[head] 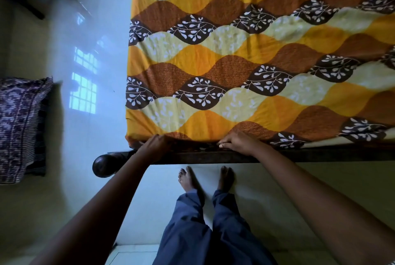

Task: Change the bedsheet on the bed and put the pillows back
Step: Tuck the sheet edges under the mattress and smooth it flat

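Bedsheet point(245, 55) covers the mattress, wave pattern in yellow, orange and brown with leaf prints. Far end and right side run out of view, so full length isn't visible; long axis seems to run away from the person, pattern bands lie across, slightly tilted. Near edge hangs over the dark bed frame point(213, 156).

Left hand point(155, 145) sits at the near left corner, fingers curled over the sheet's edge and partly buried in the fabric; can't tell if it's actually gripping. Right hand point(237, 141) rests on the same edge, near the left one, fingers together and pressed flat against the cloth, tips pointing left.

Round bedpost knob point(104, 165) shows below the left corner. Pillow point(20, 127) in purple print lies on the floor point(85, 115), well apart from the bed, cut off at the left edge. Bare feet point(205, 179) stand just beside the frame.
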The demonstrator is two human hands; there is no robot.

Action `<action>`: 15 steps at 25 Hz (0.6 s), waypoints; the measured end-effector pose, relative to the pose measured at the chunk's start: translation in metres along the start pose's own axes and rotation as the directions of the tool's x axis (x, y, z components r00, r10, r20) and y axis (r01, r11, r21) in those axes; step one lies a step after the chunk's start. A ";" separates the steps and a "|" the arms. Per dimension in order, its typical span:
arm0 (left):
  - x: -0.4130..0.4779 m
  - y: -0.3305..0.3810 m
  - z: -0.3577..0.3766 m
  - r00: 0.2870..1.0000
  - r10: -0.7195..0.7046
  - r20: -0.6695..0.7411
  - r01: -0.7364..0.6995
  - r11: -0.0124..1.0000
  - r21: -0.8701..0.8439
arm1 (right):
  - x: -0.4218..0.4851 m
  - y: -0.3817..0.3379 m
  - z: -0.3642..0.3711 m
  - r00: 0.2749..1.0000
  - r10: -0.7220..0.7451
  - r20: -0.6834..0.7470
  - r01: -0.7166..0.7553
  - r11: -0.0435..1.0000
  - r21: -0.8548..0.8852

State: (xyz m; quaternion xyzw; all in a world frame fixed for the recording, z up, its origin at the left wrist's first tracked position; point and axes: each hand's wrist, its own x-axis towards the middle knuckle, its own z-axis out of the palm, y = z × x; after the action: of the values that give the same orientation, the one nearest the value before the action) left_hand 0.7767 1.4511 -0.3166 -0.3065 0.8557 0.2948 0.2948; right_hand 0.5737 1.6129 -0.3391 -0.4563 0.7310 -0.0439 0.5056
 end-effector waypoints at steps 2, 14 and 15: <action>0.001 -0.008 0.004 0.995 0.074 0.070 -0.071 0.997 -0.040 | -0.006 -0.001 -0.003 0.996 0.059 0.064 -0.065 0.992 0.104; -0.027 0.093 0.030 0.934 0.214 -0.287 -0.298 0.908 -0.293 | -0.093 -0.011 0.000 0.752 0.363 -0.550 0.018 0.823 0.568; -0.023 0.108 0.034 0.927 0.231 -0.297 -0.318 0.902 -0.292 | -0.099 0.000 -0.007 0.726 0.386 -0.570 0.037 0.805 0.592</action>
State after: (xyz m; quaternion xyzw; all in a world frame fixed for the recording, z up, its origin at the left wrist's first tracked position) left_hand 0.7265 1.5514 -0.2876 -0.2629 0.8585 0.4327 0.0809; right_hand 0.5757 1.6810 -0.2665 -0.1638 0.8561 -0.3681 0.3237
